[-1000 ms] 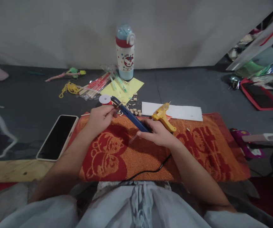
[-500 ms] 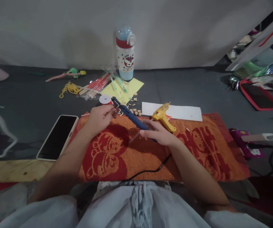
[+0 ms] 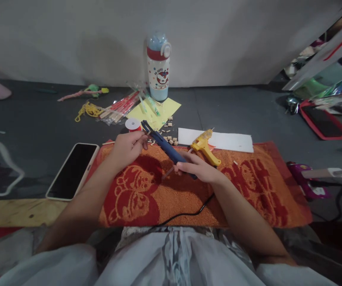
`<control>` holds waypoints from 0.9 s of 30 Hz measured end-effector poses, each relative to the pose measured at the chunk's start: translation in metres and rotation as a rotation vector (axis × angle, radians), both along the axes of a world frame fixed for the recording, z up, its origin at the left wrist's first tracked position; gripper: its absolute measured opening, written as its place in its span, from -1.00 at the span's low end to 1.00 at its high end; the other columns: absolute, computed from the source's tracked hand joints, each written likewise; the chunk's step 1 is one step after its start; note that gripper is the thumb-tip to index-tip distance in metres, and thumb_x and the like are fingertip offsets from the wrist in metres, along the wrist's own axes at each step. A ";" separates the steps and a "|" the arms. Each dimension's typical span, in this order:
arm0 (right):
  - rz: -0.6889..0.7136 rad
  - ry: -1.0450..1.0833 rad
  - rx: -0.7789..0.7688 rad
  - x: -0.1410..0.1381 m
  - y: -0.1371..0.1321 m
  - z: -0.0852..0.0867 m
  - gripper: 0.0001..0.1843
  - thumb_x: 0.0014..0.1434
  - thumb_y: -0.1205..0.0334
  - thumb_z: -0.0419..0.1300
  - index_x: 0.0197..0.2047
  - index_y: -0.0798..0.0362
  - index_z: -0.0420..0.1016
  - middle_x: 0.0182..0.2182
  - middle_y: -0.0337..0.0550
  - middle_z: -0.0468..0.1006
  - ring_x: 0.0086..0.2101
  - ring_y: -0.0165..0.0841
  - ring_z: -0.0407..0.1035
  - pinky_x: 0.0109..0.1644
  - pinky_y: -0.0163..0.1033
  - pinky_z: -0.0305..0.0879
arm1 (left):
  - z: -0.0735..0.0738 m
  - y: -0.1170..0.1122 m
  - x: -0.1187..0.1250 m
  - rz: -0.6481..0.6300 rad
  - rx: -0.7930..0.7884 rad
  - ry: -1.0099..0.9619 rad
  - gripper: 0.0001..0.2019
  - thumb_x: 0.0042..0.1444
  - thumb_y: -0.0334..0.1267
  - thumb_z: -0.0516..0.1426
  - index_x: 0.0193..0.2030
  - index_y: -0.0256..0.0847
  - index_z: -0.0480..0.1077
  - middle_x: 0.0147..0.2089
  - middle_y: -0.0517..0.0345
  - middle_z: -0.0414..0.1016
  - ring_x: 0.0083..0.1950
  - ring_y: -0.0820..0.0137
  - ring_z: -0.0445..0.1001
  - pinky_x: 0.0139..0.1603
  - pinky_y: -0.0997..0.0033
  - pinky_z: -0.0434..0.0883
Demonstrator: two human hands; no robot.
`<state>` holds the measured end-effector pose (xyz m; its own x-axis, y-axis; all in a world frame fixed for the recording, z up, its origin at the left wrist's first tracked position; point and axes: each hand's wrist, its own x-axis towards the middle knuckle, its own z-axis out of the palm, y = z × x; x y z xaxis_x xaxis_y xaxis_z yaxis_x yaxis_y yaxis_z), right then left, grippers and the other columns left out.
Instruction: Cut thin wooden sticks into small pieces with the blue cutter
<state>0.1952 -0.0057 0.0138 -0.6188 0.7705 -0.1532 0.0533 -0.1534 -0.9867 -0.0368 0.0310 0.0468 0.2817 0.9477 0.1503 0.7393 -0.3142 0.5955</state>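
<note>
Left hand (image 3: pixel 129 147) pinched a thin stick (image 3: pixel 148 133) at the tip of a blue-handled tool (image 3: pixel 167 147). Right hand (image 3: pixel 197 167) gripped that tool, which slanted between both hands; a yellow glue gun (image 3: pixel 202 143) lay just beyond.

1. Gap between hands (left hand (image 3: pixel 129 147), right hand (image 3: pixel 199 169)): blue tool (image 3: pixel 168 150) blocks diagonally.
2. Nearer: way through over towel (image 3: pixel 177 194); cord (image 3: pixel 185 215) crosses.
3. Ahead right: glue gun (image 3: pixel 202 143), then board (image 3: pixel 233 142).
4. Behind board: open tabletop (image 3: pixel 230 109) lane.
5. Centre-back: bottle (image 3: pixel 158 73), tall.
</note>
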 end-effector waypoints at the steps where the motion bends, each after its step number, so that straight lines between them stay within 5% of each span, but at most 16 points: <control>1: 0.013 0.017 -0.008 0.001 0.001 -0.001 -0.67 0.13 -0.05 0.14 -0.30 0.07 0.29 -0.45 -0.26 0.33 -0.43 -0.42 0.24 -0.33 -0.28 0.15 | 0.000 0.000 0.000 0.003 -0.004 -0.004 -0.69 0.16 -0.25 -0.04 -0.53 -0.24 0.38 -0.60 0.23 0.39 -0.53 0.51 0.33 -0.41 0.54 0.24; 6: 0.059 0.026 -0.008 0.007 0.003 -0.007 -0.58 0.17 -0.15 0.07 -0.33 0.08 0.35 -0.41 -0.21 0.36 -0.40 -0.41 0.28 -0.31 -0.29 0.21 | 0.001 -0.001 0.001 0.000 -0.037 -0.003 -0.68 0.17 -0.24 -0.06 -0.53 -0.25 0.38 -0.64 0.23 0.35 -0.56 0.51 0.31 -0.42 0.53 0.24; 16: -0.035 -0.003 -0.005 -0.001 -0.001 -0.003 -0.68 0.16 -0.04 0.11 -0.26 0.07 0.29 -0.44 -0.26 0.33 -0.44 -0.44 0.26 -0.37 -0.29 0.18 | -0.002 0.002 -0.001 0.021 -0.002 0.040 -0.67 0.16 -0.23 -0.06 -0.54 -0.25 0.38 -0.58 0.19 0.43 -0.52 0.49 0.35 -0.37 0.52 0.26; 27: -0.089 -0.134 0.156 0.000 0.000 -0.008 -0.70 0.23 -0.01 0.05 -0.25 0.09 0.28 -0.52 -0.30 0.33 -0.51 -0.46 0.22 -0.43 -0.31 0.12 | -0.005 0.003 -0.002 0.034 0.046 0.083 -0.69 0.15 -0.23 -0.06 -0.53 -0.22 0.36 -0.55 0.20 0.46 -0.50 0.47 0.36 -0.35 0.51 0.27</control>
<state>0.1950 -0.0058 0.0055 -0.5297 0.8417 -0.1047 0.1790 -0.0097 -0.9838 -0.0385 0.0344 0.0417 0.2631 0.9494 0.1713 0.7963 -0.3140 0.5171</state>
